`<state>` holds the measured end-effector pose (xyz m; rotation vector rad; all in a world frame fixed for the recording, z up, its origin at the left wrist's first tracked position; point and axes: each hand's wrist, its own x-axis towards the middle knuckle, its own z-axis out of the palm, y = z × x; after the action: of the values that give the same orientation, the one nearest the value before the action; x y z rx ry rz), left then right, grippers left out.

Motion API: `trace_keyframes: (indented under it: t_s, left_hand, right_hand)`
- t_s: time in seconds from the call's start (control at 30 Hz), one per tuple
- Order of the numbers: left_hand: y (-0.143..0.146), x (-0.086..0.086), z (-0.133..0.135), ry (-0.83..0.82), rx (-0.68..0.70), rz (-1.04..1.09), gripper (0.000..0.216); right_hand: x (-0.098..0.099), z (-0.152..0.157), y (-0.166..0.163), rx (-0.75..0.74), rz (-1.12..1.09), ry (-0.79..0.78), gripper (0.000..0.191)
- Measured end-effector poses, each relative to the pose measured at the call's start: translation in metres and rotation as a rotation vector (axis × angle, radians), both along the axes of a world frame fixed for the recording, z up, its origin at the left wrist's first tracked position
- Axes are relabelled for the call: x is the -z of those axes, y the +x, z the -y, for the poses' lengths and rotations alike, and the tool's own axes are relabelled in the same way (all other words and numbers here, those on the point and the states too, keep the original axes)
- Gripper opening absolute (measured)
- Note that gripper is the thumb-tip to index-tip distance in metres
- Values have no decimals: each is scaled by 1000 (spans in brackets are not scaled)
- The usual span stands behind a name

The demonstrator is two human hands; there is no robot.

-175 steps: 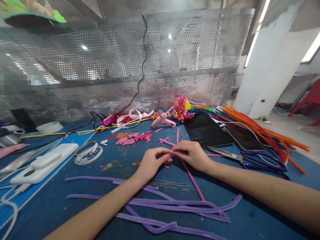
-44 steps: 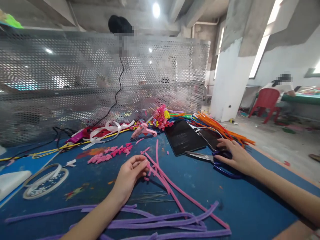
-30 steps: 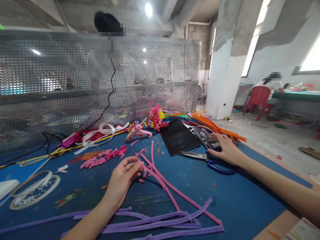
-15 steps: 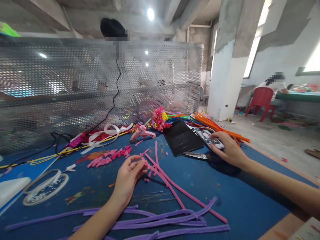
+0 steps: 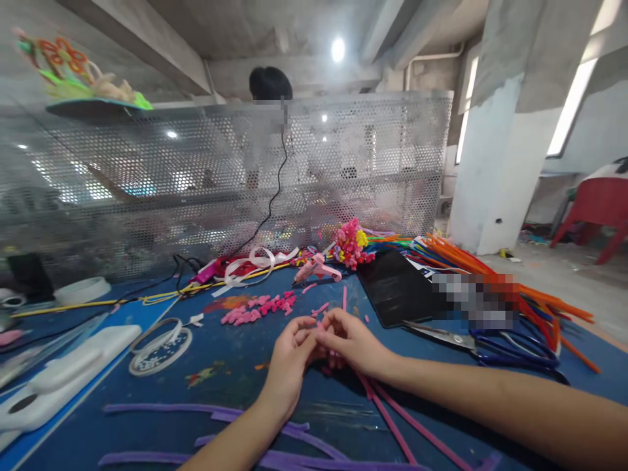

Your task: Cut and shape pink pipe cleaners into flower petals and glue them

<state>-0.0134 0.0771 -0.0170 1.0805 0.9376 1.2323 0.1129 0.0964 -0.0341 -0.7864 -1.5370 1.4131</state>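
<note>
1 left hand and 1 right hand, both curled narrow, pinch a small pink piece.

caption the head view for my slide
Left hand and right hand meet at a small pink piece, purple strips nearer the camera, scissors to the right.

Fuzzy matt pink stems, smooth metal scissor blades

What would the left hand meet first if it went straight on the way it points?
The left hand would most likely meet the right hand first; the two are bunched together, and depth makes it unclear whether they touch.
</note>
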Motion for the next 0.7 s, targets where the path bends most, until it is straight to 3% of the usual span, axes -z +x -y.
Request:
trace_keyframes:
  t_s: [0.4,0.7]
  left_hand:
    - [1,4,-4,0,17,-86,20]
    - [1,7,-8,-34,46,60,31]
  right_hand:
    - [-2,2,17,-58,-120,-125,30]
    - [8,-6,17,-93,-288,-231,30]
